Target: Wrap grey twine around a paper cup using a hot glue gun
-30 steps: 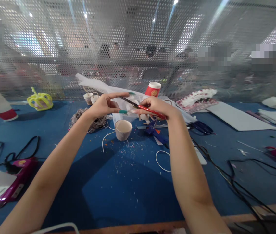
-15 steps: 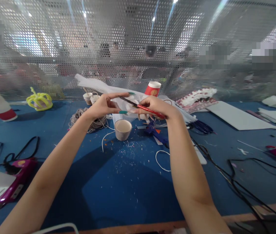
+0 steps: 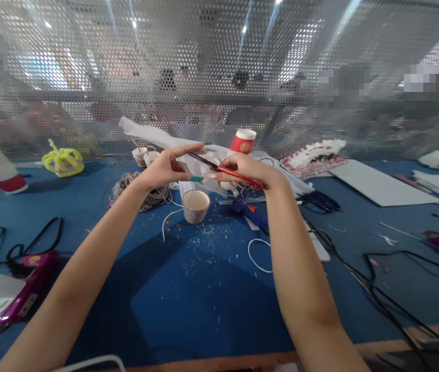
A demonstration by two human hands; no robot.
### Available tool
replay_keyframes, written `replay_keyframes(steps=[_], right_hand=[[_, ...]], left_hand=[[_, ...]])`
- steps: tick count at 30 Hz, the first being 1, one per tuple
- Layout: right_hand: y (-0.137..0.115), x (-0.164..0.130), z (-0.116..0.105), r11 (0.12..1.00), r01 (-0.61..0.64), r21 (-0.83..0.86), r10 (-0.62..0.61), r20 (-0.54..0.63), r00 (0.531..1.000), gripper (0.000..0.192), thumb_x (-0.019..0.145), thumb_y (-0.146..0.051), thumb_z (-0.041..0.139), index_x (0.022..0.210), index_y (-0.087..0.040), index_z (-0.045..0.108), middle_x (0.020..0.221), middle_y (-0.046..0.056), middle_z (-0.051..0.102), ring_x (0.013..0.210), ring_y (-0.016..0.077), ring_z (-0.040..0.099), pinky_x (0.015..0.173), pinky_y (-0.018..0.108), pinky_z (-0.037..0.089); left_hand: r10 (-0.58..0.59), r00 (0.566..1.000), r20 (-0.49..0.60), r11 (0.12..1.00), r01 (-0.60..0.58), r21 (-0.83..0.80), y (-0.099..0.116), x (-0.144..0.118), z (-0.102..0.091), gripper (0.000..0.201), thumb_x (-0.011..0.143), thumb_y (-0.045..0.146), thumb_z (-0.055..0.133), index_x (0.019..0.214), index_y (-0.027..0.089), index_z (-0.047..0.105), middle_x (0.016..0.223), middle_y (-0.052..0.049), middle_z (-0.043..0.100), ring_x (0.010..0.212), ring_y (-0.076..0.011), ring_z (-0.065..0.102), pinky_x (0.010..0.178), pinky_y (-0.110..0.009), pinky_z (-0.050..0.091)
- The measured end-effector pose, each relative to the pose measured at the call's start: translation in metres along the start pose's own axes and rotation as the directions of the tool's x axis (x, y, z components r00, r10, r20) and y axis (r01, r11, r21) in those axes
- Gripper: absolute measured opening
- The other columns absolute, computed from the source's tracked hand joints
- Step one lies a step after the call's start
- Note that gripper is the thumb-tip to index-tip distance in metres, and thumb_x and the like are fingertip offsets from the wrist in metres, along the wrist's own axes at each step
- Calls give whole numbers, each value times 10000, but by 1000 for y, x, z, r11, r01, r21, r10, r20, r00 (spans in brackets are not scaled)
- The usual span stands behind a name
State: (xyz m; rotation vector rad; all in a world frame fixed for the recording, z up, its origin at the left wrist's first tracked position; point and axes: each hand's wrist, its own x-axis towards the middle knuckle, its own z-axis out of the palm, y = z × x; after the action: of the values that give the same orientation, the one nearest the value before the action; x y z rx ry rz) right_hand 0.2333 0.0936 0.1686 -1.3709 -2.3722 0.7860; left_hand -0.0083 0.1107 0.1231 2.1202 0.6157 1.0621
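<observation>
My right hand is closed around red-handled scissors, their dark blades pointing left toward my other hand. My left hand is raised on the left, thumb and forefinger stretched out and apart, with teal nails. The blade tip lies close to its forefinger; whether they touch is unclear. White material shows between the hands, and I cannot tell if it is held. Below them on the table stands a small twine-wrapped cup. Just left of it lies a bundle of grey-brown cord.
A red paper cup stands behind white sheeting. A blue glue gun lies right of the small cup. Purple power strips and black cables flank the work area. A yellow basket-like craft sits back left; white boards lie right.
Hardly anything differs. My left forefinger has shifted slightly, and the scissors stay in my right hand at the same place.
</observation>
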Motion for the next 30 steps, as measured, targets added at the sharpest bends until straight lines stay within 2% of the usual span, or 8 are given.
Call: replay_keyframes(steps=[8, 18, 24, 30], right_hand=[[-1, 2, 1, 1000, 9, 8, -9, 2, 1000, 418, 783, -553, 718, 668, -165, 612, 602, -10, 456, 564, 105, 385, 512, 285, 278], [-2, 1, 1, 996, -36, 76, 35, 15, 999, 416, 778, -558, 715, 716, -159, 616, 622, 0, 541, 518, 86, 415, 472, 256, 312], [-5, -1, 1, 998, 7, 59, -11, 56, 998, 416, 814, -550, 688, 727, -145, 651, 619, 1, 521, 517, 85, 392, 474, 265, 293], [-6, -3, 2, 994, 0, 110, -4, 36, 999, 436, 777, -583, 705, 695, -162, 631, 601, -2, 512, 499, 82, 399, 439, 244, 305]], left_hand=[[-13, 1000, -1, 1000, 13, -15, 4, -1, 1, 755, 726, 131, 735, 1440, 199, 501, 1481, -157, 527, 579, -2, 523, 542, -156, 516], [-6, 1000, 10, 1000, 6, 16, 2, 0, 0, 753, 740, 138, 730, 1450, 203, 487, 1503, -162, 500, 592, -6, 522, 547, -164, 522], [1, 1000, 12, 999, -2, 33, 3, -1, 0, 741, 743, 124, 720, 1445, 203, 496, 1498, -154, 509, 579, 0, 506, 537, -162, 520], [9, 1000, 20, 999, -10, 45, 1, -1, -4, 769, 745, 138, 732, 1464, 214, 468, 1505, -161, 499, 594, -6, 541, 536, -152, 512]])
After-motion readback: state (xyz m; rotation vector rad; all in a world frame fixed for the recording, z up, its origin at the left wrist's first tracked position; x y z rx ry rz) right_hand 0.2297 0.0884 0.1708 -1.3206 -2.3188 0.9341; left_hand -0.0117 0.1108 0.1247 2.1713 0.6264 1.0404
